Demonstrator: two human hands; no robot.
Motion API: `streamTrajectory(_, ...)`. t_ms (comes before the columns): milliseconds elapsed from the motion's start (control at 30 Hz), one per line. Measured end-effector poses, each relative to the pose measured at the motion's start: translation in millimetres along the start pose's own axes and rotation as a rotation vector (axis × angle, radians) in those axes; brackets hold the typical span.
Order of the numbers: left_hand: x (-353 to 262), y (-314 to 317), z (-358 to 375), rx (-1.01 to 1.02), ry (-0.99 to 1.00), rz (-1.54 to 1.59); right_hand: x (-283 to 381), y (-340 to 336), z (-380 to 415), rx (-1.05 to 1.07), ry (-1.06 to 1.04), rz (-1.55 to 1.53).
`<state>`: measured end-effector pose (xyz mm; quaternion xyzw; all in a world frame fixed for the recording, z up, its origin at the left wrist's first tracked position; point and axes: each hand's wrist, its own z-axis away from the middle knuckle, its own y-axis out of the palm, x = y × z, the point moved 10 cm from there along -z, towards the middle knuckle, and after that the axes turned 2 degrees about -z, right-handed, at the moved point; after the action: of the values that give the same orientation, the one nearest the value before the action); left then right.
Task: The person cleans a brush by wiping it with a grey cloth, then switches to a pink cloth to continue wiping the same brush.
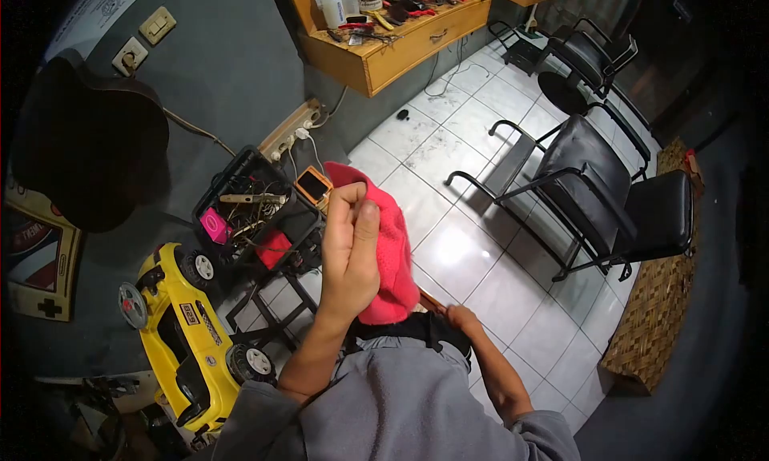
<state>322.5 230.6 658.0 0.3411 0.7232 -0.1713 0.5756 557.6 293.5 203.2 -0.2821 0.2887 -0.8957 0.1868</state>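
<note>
Over tiled floor, pink cloth between left-hand fingers.

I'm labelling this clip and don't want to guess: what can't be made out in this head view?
- Right hand: its fingers are hidden under the pink cloth, so what they grip is unclear.
- Left hand: back toward camera; its pinch on the cloth is hidden.
- Black crate: its contents are tangled and too small.
- Wooden shelf: tools blurred; bottles cut off by the top edge.

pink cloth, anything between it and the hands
Nothing visible: the left hand already grips the pink cloth directly. The right hand sits just below the cloth's lower edge; contact there cannot be told.
</note>
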Motion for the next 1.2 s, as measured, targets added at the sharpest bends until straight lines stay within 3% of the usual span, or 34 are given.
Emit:
streamTrajectory(100, 7.3, -12.4, 2.5, -0.048, 0.000, -0.051, -34.5, 20.6, 3.6, 0.005, 0.067, 0.035)
streamTrajectory(200, 25.7, -5.2, 7.7, 0.000, -0.078, -0.058, -19.8, -25.4, 10.2, -0.356, -0.057, -0.328)
streamTrajectory(267, 44.5, 0.2, 13.9, 0.023, -0.143, -0.133, 39.9, -88.0, 48.4, -0.442, -0.201, -0.815)
streamTrajectory(367, 53.4, 7.7, 15.9, 0.045, -0.111, -0.258, 148.3, -165.7, 121.8, -0.285, -0.448, -1.376)
streamTrajectory(433, 56.0, 13.9, 17.0, 0.055, -0.135, -0.252, 169.2, -178.9, 136.2, -0.447, -0.624, -1.104)
streamTrajectory(500, 39.8, 19.6, 13.1, 0.032, -0.014, -0.259, 189.4, -177.3, 135.8, -0.419, -0.651, -0.938)
streamTrajectory(567, 32.9, 17.1, 4.8, 0.030, 0.028, -0.218, 170.8, -154.4, 103.5, -0.340, -0.571, -0.847)
streamTrajectory(633, 8.0, 15.5, -3.3, 0.034, 0.025, -0.124, 128.4, -95.0, 45.6, -0.235, -0.369, -0.205)
streamTrajectory(700, -5.9, 8.5, -8.3, -0.008, 0.002, 0.023, 42.3, -3.9, -20.8, -0.163, -0.303, -0.040)
streamTrajectory(767, 0.3, 3.6, -5.5, 0.011, -0.052, 0.015, 6.4, -3.9, -9.7, -0.108, -0.057, -0.032)
streamTrajectory(800, 9.4, 3.3, -0.4, 0.020, -0.038, -0.008, -0.2, -6.7, -8.4, -0.113, -0.057, -0.028)
streamTrajectory(867, 29.9, 3.1, 13.3, 0.043, -0.085, -0.012, 3.9, -18.6, -5.5, -0.216, -0.187, -0.076)
streamTrajectory(900, 30.9, 2.2, 18.5, 0.050, -0.089, -0.014, -12.7, -12.1, -21.4, -0.124, -0.057, -0.145)
streamTrajectory(967, 39.5, 10.8, 26.4, 0.194, -0.159, -0.060, 17.2, -59.1, 13.6, -0.187, -0.030, -0.720)
streamTrajectory(1033, 41.0, 6.6, 25.5, 0.219, -0.129, -0.132, 72.1, -97.2, 55.6, 0.067, -0.020, -1.352)
streamTrajectory(1100, 36.0, 21.9, 27.2, 0.436, -0.041, -0.348, 125.3, -135.2, 96.5, 0.252, -0.111, -1.698)
streamTrajectory(1133, 29.1, 29.4, 27.1, 0.513, 0.051, -0.387, 138.2, -149.2, 106.7, 0.270, -0.242, -1.656)
streamTrajectory(1167, 25.9, 29.0, 24.1, 0.515, 0.050, -0.384, 137.9, -151.5, 105.4, 0.267, -0.239, -1.658)
streamTrajectory(1200, 25.7, 36.7, 26.9, 0.627, 0.018, -0.382, 148.6, -158.2, 107.7, 0.264, -0.386, -1.378)
